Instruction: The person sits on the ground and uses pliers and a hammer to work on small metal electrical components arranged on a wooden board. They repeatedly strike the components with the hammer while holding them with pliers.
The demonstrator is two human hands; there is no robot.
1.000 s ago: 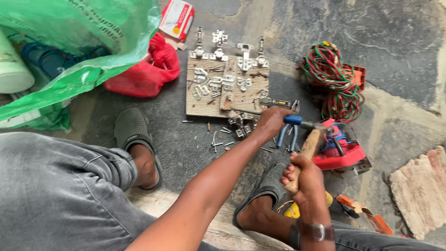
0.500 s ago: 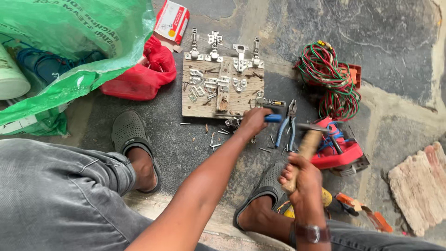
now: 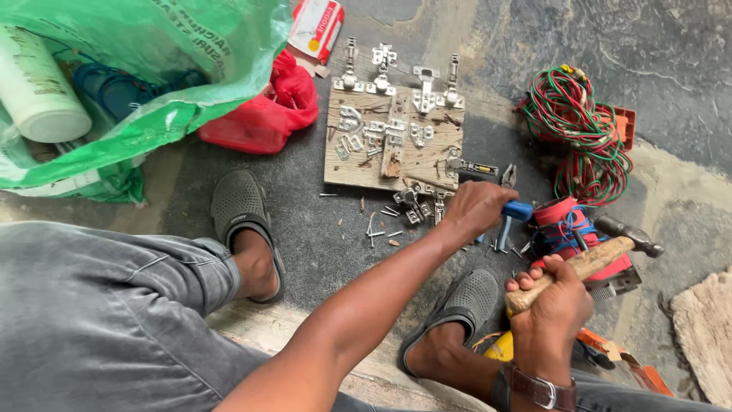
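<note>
Left hand [image 3: 474, 210] now lower on blue-handled pliers [image 3: 509, 215], hammer [image 3: 587, 263] in right hand [image 3: 553, 305].

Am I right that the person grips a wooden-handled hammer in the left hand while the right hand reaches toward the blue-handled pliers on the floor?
Not quite: the hands are swapped. In the head view, the right hand grips the wooden-handled hammer, while the left hand reaches toward the blue-handled pliers on the floor.
</note>
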